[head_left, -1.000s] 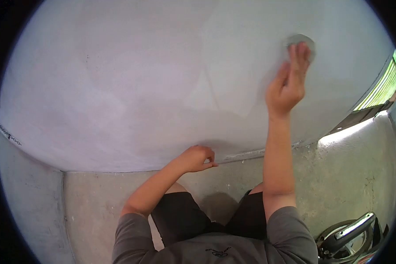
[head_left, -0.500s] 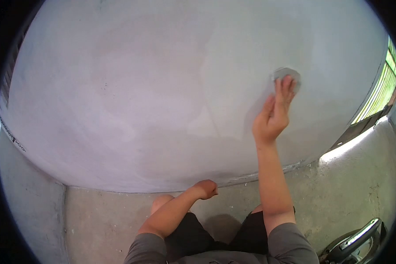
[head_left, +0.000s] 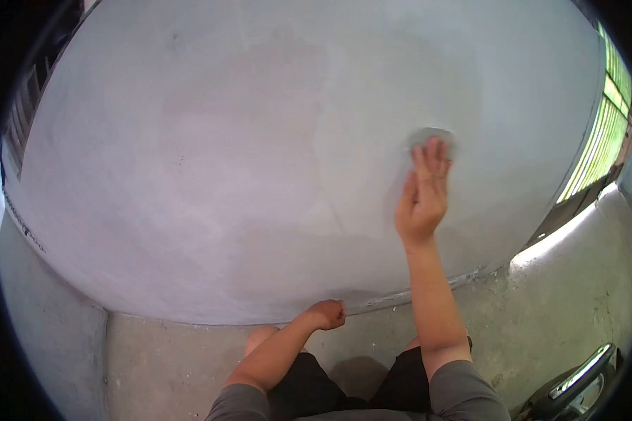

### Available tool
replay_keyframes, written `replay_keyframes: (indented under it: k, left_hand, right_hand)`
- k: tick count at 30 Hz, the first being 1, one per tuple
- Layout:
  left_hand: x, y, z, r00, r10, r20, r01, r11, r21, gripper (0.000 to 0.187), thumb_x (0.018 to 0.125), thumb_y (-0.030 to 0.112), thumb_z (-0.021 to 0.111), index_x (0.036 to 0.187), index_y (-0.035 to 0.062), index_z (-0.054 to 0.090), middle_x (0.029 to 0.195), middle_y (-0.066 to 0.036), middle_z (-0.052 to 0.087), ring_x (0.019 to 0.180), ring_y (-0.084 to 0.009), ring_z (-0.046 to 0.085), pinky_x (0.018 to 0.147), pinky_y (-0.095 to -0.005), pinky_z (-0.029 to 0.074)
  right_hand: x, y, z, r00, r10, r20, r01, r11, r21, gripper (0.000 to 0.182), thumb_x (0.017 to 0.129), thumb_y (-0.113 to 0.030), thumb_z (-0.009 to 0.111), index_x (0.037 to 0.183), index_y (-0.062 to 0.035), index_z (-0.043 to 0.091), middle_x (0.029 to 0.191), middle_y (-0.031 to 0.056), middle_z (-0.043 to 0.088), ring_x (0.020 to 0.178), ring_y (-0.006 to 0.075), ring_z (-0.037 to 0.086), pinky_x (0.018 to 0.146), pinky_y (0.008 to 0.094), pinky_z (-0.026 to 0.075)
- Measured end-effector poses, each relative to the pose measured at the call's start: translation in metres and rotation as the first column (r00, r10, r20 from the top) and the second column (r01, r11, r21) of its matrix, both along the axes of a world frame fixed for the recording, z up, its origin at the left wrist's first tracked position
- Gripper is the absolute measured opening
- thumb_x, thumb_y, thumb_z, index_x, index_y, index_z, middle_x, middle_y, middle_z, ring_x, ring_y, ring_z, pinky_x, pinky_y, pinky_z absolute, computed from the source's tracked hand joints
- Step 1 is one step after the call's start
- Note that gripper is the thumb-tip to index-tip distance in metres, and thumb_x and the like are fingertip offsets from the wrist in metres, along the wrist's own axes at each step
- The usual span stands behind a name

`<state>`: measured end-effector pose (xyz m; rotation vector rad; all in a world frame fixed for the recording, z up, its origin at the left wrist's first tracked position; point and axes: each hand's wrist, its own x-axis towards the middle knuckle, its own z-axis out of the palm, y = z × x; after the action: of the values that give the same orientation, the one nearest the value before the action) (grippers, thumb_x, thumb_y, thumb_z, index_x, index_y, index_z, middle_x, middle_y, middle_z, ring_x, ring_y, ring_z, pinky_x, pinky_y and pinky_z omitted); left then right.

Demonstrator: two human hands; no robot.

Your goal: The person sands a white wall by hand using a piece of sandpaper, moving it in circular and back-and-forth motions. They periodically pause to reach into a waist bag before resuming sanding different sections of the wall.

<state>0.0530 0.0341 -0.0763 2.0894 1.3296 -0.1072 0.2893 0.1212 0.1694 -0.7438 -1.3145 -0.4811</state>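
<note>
My right hand [head_left: 421, 200] presses a thin grey sheet [head_left: 430, 132], which looks like sandpaper, flat against the wall [head_left: 260, 161]. The fingers lie extended over the sheet and cover its lower part. The hand is a little blurred. Low down near the wall's base, my left hand [head_left: 328, 314] is curled into a fist above my knee, with nothing seen in it. The wall is pale grey, with darker patches and a faint line left of the right hand.
Concrete floor [head_left: 168, 358] runs along the wall's foot. A slatted opening [head_left: 600, 151] lets in light at the right. A dark object with a shiny metal tube [head_left: 583, 372] stands at the lower right. A chain [head_left: 24, 228] hangs at the left edge.
My right hand has slid with the grey sheet down and to the left across the wall. The left fist stays in nearly the same place. The view has shifted slightly.
</note>
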Motion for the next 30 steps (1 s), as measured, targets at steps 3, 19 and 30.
replay_keyframes:
  k: [3, 19, 30]
  left_hand:
    - [0.001, -0.006, 0.017, 0.995, 0.016, 0.095, -0.009, 0.997, -0.073, 0.035, 0.084, 0.031, 0.066, 0.107, 0.0044, 0.065, 0.097, -0.018, 0.07, 0.094, -0.0353, 0.066, 0.083, -0.0427, 0.052]
    - [-0.001, 0.01, -0.006, 0.945, -0.212, -0.248, 0.176, 0.971, -0.16, 0.021, 0.072, 0.021, 0.065, 0.081, 0.0041, 0.073, 0.079, -0.02, 0.069, 0.075, -0.0366, 0.066, 0.072, -0.0464, 0.053]
    - [-0.007, 0.011, -0.019, 0.972, -0.162, -0.17, 0.148, 0.985, -0.091, 0.022, 0.074, 0.025, 0.071, 0.087, 0.0071, 0.073, 0.091, -0.015, 0.073, 0.087, -0.0332, 0.068, 0.078, -0.0434, 0.054]
  right_hand:
    - [-0.006, 0.005, 0.007, 0.999, 0.007, -0.032, -0.007, 1.0, 0.012, 0.036, 0.102, -0.01, 0.048, 0.134, 0.0002, 0.06, 0.148, 0.0204, 0.05, 0.143, 0.0398, 0.038, 0.118, 0.0524, 0.026]
    - [-0.018, -0.001, -0.002, 0.995, -0.02, 0.102, 0.021, 1.0, -0.012, 0.039, 0.097, -0.01, 0.054, 0.135, -0.0011, 0.06, 0.148, 0.0207, 0.05, 0.142, 0.0396, 0.04, 0.117, 0.0527, 0.028]
    - [-0.018, 0.0, -0.006, 0.993, 0.02, 0.112, -0.022, 1.0, 0.015, 0.04, 0.094, -0.007, 0.058, 0.133, -0.0056, 0.063, 0.145, 0.0164, 0.054, 0.14, 0.0374, 0.044, 0.115, 0.051, 0.033]
